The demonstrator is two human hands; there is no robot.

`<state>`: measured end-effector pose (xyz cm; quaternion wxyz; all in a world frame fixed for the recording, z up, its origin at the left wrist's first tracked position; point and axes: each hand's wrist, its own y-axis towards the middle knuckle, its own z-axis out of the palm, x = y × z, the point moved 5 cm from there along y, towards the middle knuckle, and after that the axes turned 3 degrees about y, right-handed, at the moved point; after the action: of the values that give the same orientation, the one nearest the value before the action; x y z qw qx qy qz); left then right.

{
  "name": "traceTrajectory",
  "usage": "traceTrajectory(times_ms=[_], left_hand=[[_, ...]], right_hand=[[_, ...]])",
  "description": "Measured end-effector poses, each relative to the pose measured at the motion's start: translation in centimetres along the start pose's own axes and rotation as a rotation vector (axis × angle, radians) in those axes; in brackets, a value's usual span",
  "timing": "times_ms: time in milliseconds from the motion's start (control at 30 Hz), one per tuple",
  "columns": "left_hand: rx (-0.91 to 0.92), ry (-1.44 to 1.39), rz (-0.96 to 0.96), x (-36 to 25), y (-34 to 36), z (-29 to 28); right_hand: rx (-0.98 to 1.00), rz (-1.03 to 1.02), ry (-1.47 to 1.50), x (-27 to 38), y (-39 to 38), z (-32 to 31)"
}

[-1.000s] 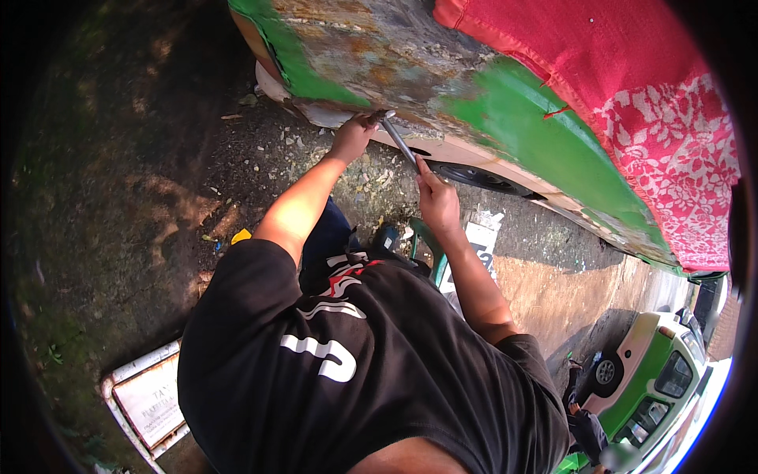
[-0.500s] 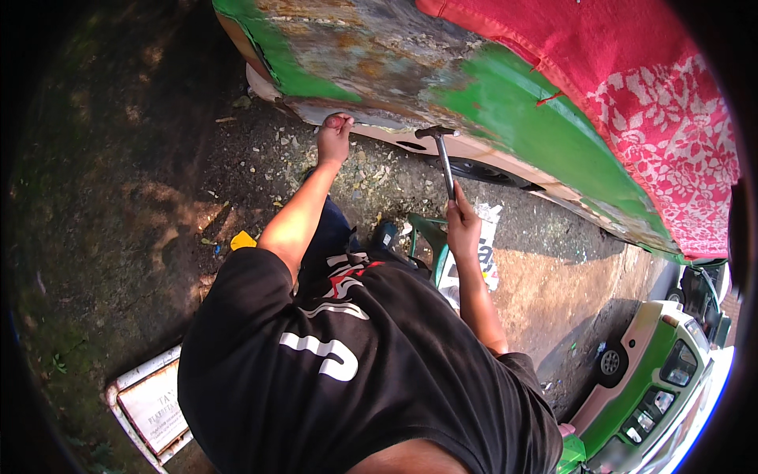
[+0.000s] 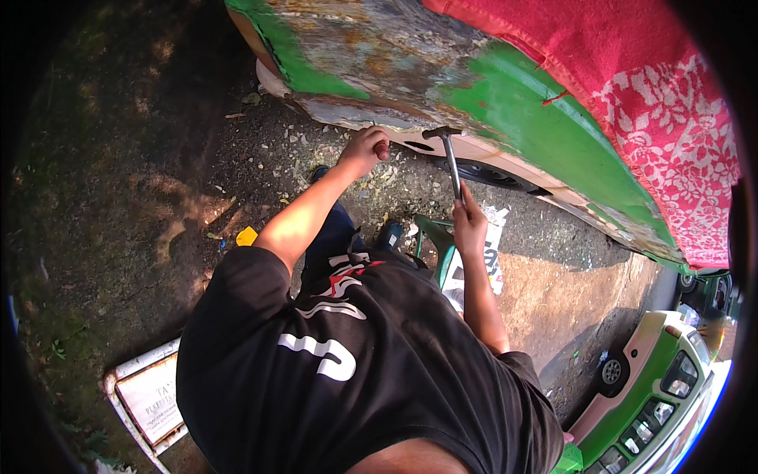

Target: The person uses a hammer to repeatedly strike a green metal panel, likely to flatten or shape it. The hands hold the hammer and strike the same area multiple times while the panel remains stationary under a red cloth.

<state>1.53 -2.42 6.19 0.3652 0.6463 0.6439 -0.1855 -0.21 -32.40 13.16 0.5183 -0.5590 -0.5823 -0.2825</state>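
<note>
My right hand (image 3: 470,225) is closed round the lower handle of a hammer (image 3: 452,167). The hammer's dark head is up against the lower edge of a vehicle's body panel (image 3: 379,55), which has green paint and a large bare patch of grey and rusty brown. My left hand (image 3: 365,152) is closed at that same edge, to the left of the hammer head. What its fingers hold, if anything, cannot be made out.
A red cloth with white flowers (image 3: 647,103) drapes over the vehicle at the upper right. Pale chips litter the ground below. A green stool (image 3: 433,241) stands by my legs, a white framed sign (image 3: 150,403) at lower left, and a green-and-white van (image 3: 647,387) at lower right.
My left hand has moved right along the panel's lower edge, closer to the hammer, and its wrist has turned. The hammer stays against nearly the same spot. The view has shifted slightly.
</note>
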Motion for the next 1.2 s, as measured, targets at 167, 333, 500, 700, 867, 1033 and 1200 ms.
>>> traceTrajectory(times_ms=[167,333,500,700,867,1033,1200], left_hand=[[0.125,0.177,0.016,-0.3,0.7,2.8],[0.177,0.34,0.018,-2.7,1.6,3.8],[0.293,0.324,0.135,-1.4,2.4,5.9],[0.413,0.254,0.226,-1.7,3.8,7.2],[0.443,0.171,0.243,-0.4,4.3,9.5],[0.468,0.183,0.274,-0.7,4.6,10.5],[0.484,0.187,0.229,0.4,4.9,10.7]], right_hand=[[-0.036,0.015,0.025,-2.2,-0.7,-0.5],[-0.042,0.107,0.045,-2.3,-1.6,-1.1],[-0.074,0.082,0.145,-3.9,-1.9,-1.7],[-0.132,0.085,0.116,-6.6,-1.8,-3.1],[-0.143,0.199,0.273,-7.2,-2.3,-3.4],[-0.183,0.234,0.332,-8.6,-2.5,-3.3],[-0.176,0.25,0.311,-9.0,-2.4,-3.3]])
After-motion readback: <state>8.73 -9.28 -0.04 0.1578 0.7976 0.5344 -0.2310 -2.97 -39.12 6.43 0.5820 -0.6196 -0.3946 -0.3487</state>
